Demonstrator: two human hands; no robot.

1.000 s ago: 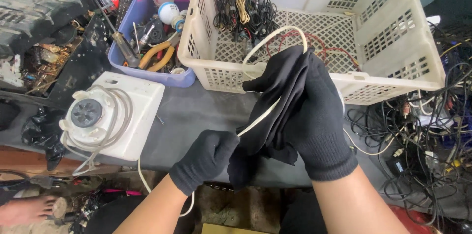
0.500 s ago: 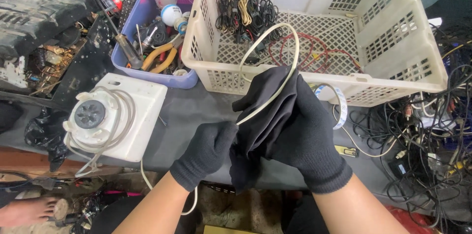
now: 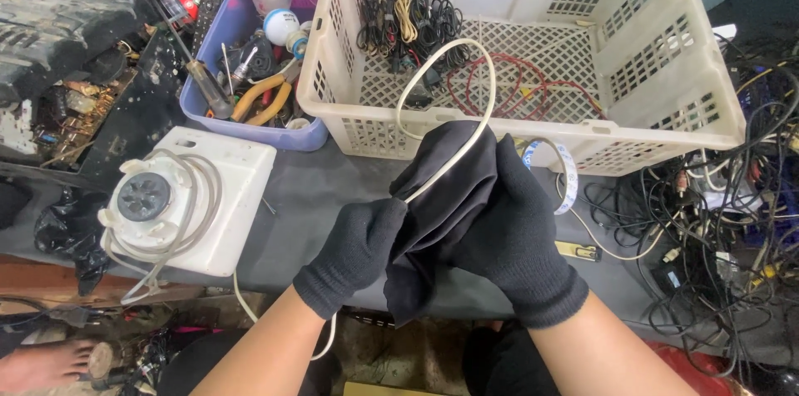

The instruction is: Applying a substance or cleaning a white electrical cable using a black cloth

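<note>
Two black-gloved hands work a black cloth (image 3: pixel 454 188) along a white cable (image 3: pixel 454 96) at a dark workbench (image 3: pixel 308 196). The left hand (image 3: pixel 358 246) is closed, pinching the cable where it enters the cloth; the right hand (image 3: pixel 516 238) is wrapped around the bunched cloth. The cable loops up against the near wall of a white plastic basket (image 3: pixel 632 80), with a white appliance (image 3: pixel 187 200) to the left. The wipe would likely go best with an even squeeze and the cable kept taut — slack would let the cloth skip. Hidden: the cable inside the cloth, its trailing end below the bench edge — and the right fingertips.
</note>
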